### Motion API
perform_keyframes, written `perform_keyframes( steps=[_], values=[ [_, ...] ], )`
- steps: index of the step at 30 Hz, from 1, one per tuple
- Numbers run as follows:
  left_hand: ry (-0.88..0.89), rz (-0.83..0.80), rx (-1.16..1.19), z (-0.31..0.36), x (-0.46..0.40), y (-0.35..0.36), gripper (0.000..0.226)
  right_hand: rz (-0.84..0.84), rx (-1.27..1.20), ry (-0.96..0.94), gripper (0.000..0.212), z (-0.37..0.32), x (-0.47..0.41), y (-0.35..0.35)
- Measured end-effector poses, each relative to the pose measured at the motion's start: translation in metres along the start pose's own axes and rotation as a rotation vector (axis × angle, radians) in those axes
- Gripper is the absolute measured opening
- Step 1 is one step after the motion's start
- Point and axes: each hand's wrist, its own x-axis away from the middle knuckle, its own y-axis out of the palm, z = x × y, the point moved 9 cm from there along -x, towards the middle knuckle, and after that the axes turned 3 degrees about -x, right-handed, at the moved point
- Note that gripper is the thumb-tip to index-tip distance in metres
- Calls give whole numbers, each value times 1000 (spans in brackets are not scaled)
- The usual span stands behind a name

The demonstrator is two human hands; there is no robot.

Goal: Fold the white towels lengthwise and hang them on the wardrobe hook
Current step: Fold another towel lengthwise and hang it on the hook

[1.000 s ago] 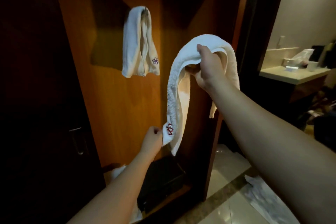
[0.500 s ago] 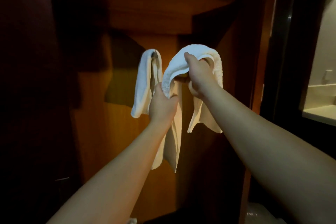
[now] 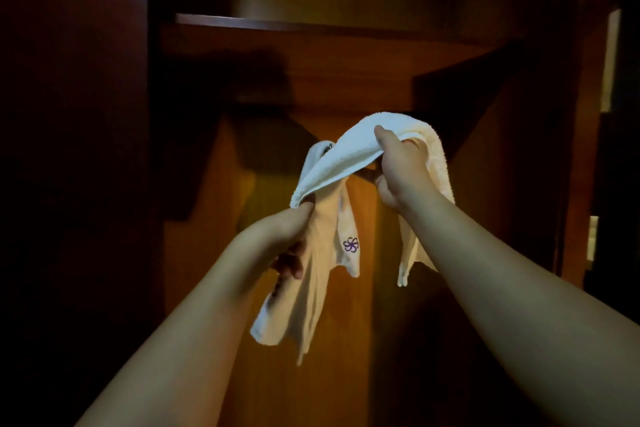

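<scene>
- Between the two hands, a folded white towel [image 3: 349, 156] is arching in front of the wardrobe back panel [image 3: 363, 87].
- Right hand [image 3: 398, 166] is gripping the top of the fold; left hand [image 3: 287, 236] is pinching the lower left length.
- Hanging step seems underway: next, the fold needs lifting over the hook [image 3: 330, 146], just beyond the left hand, where another towel [image 3: 313, 159] is already hanging.
</scene>
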Motion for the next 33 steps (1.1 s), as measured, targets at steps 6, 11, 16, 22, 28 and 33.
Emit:
perform_keyframes(
  steps=[6, 11, 16, 22, 28, 33],
  values=[
    [237, -431, 1011, 41, 7, 33, 90, -16, -54, 34, 9, 12, -20, 19],
    [573, -135, 1505, 61, -4, -16, 68, 9, -39, 15, 11, 12, -44, 13],
    [600, 141, 1328, 68, -27, -64, 93, -138, 40, -48, 29, 11, -70, 19],
    [721, 96, 1157, 95, -59, -119, 95, -183, 122, -68, 85, 7, -131, 19],
    [695, 79, 939, 108, -125, -133, 101, -254, 292, -14, 99, 39, -201, 24],
    [655, 40, 866, 109, -176, -126, 100, -286, 396, 87, 109, 77, -240, 24]
  ],
)
